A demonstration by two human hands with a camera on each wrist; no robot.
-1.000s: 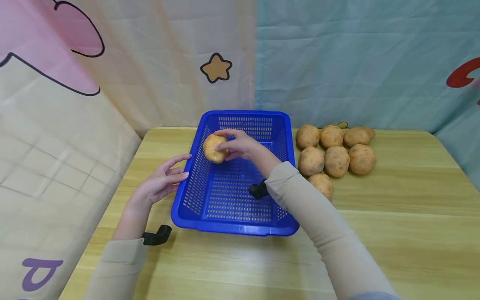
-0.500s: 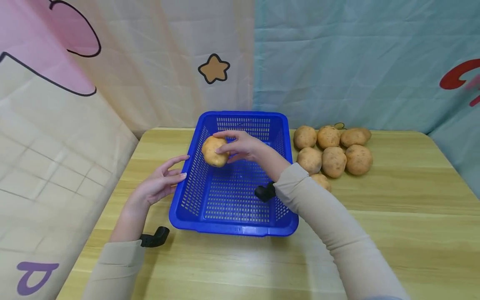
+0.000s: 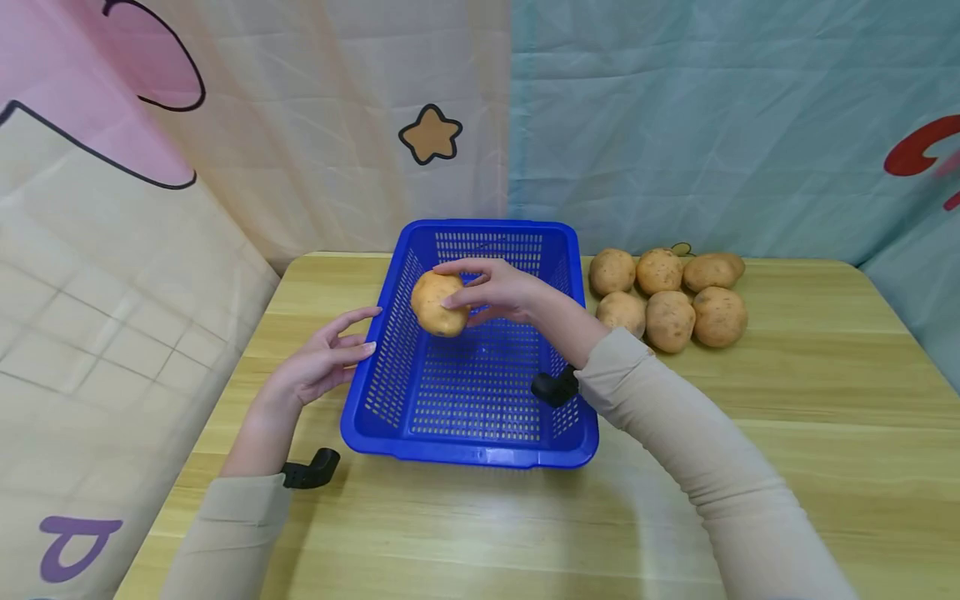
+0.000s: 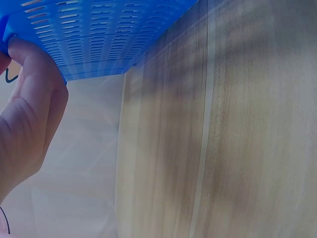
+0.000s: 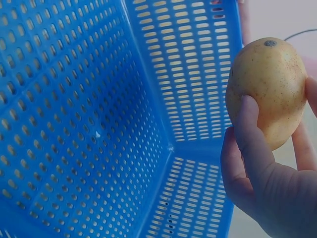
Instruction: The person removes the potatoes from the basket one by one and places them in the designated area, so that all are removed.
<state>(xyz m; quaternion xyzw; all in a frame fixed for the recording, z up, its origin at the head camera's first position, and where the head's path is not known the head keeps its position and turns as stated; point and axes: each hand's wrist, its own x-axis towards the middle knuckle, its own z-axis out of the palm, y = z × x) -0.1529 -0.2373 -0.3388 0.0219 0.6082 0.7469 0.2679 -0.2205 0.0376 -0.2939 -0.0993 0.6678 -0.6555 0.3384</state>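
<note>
A blue perforated plastic basket (image 3: 480, 454) stands on the table. Over its left part, my right hand (image 3: 504, 290) grips a yellowish potato (image 3: 438, 304) between thumb and fingers. In the right wrist view the potato (image 5: 267, 89) has a dark spot near its top end and is held apart from the basket's floor (image 5: 79, 129). My left hand (image 3: 318, 362) is outside the basket, its fairly straight fingers touching the left rim. In the left wrist view part of that hand (image 4: 32, 109) meets the basket's outer wall (image 4: 99, 34); its other fingers are out of sight.
Several potatoes (image 3: 669, 321) lie grouped on the wooden table (image 3: 817, 392), right of the basket near the back edge. My right forearm (image 3: 697, 450) crosses the basket's front right corner. Printed curtains (image 3: 675, 125) hang behind and at the sides.
My right hand has moved a little to the right with the potato, and its forearm has swung rightward, covering the nearest potato of the group. My left hand stays at the rim.
</note>
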